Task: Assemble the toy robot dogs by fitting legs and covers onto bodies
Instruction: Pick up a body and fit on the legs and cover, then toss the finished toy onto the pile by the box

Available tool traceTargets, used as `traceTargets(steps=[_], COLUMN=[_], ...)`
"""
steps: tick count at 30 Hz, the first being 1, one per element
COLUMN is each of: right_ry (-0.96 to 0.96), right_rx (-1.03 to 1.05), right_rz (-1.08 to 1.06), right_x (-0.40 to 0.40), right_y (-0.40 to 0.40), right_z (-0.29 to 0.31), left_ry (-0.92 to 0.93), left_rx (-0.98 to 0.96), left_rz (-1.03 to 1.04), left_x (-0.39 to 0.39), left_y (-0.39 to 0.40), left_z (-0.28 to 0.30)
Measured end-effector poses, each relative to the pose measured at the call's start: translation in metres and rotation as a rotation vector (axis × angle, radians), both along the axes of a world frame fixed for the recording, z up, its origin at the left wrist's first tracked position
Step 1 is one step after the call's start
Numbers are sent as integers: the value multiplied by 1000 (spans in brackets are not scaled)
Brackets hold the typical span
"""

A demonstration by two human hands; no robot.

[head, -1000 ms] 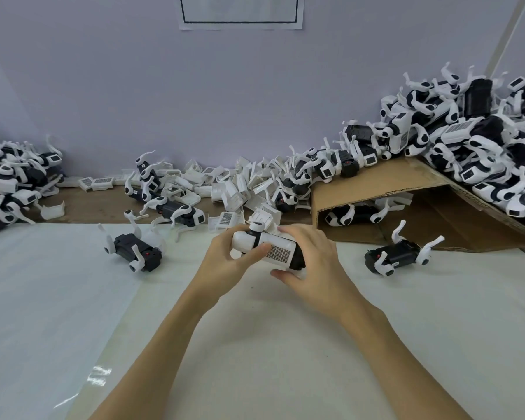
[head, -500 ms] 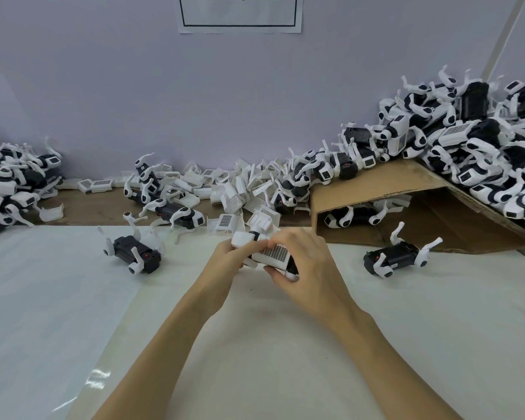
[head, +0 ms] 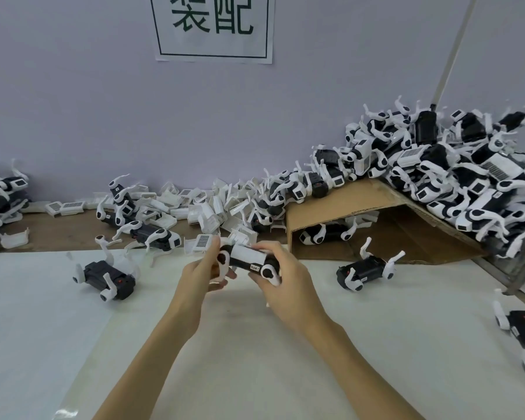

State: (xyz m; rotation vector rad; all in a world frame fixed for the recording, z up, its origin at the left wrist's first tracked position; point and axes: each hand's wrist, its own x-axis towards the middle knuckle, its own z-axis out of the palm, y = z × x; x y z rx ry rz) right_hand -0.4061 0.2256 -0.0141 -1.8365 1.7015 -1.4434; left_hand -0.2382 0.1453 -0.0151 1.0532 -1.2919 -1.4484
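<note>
A dog [head: 245,259] is held above the table [head: 255,359] between both hands, just in front of the loose covers [head: 206,207] heaped along the wall. Its long axis is laid roughly left to right, tilted slightly down toward the right. The left end is pinched by the left hand [head: 205,269], whose fingers [head: 215,248] are curled round the leg joint there. The right end is gripped by the right hand [head: 281,275], with fingers arched over the top and the thumb under the black-and-white hip. A white cover appears to be seated on the body already. The next move is judged to be a press or a set-down toward the finished pile [head: 455,171] at far right, for which the right hand is the nearer.
</note>
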Motion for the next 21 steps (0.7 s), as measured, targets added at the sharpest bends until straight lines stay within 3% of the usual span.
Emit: traceTargets(steps=[4, 6, 9, 11, 12, 14, 18, 21], right_ry=[-622, -921, -974, -1094, -1107, -928, -832, -768], right_rx=[128, 18, -96, 26, 82, 157, 259, 320], right_rz=[-79, -48, 7, 68, 73, 49, 206, 155], right_x=[-42, -85, -138, -151, -149, -131, -66, -27], right_y=[-21, -30, -32, -32, -34, -41, -27, -16], right_z=[77, 142, 229, 256, 255, 230, 115, 42], left_ry=[185, 172, 95, 47, 17, -88, -450, -706], left_rx=[-68, -80, -88, -110, -131, -205, -381, -564], left_rz=[42, 59, 74, 95, 115, 148, 190, 195], left_x=[6, 8, 10, 10, 10, 9, 5, 4], left_y=[-6, -9, -11, -13, -14, -14, -12, -13], left_z=[6, 6, 2, 1, -1, -5, -16, -26])
